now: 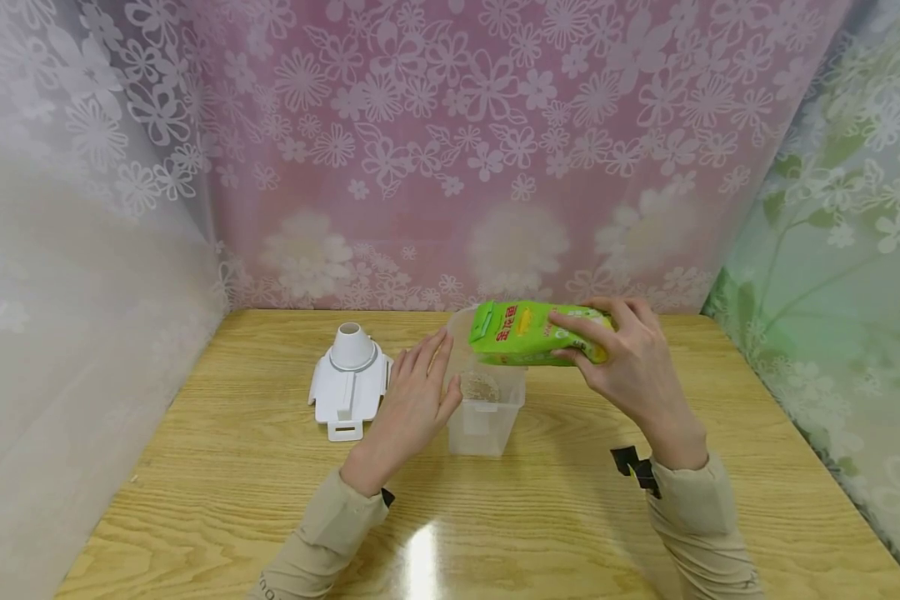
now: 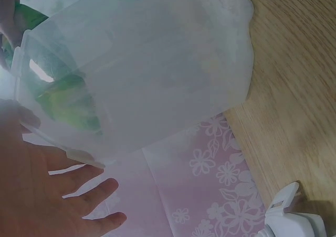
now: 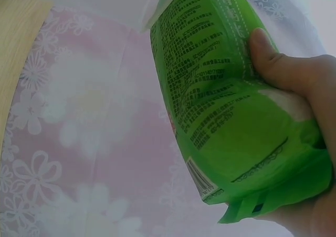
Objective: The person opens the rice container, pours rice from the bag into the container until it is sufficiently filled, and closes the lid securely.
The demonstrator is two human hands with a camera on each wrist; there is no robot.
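Observation:
A green printed bag [image 1: 528,335] lies sideways over the mouth of a translucent plastic container [image 1: 487,429], and my right hand [image 1: 630,358] grips its far right end. In the right wrist view the thumb presses on the bag [image 3: 210,100], whose back carries small print and a barcode. Some pale grainy stuff [image 1: 480,386] shows inside the container. My left hand [image 1: 416,396] touches the container's left rim with its fingers spread and straight. From the left wrist view, the container wall [image 2: 157,79] stands close to that hand, and green shows through it.
A white plastic lid-like part with a cone-shaped spout [image 1: 351,367] rests on the wooden table [image 1: 270,500], left of the container. Flowered pink cloth [image 1: 450,167] hangs behind the table, with pale curtains at both sides.

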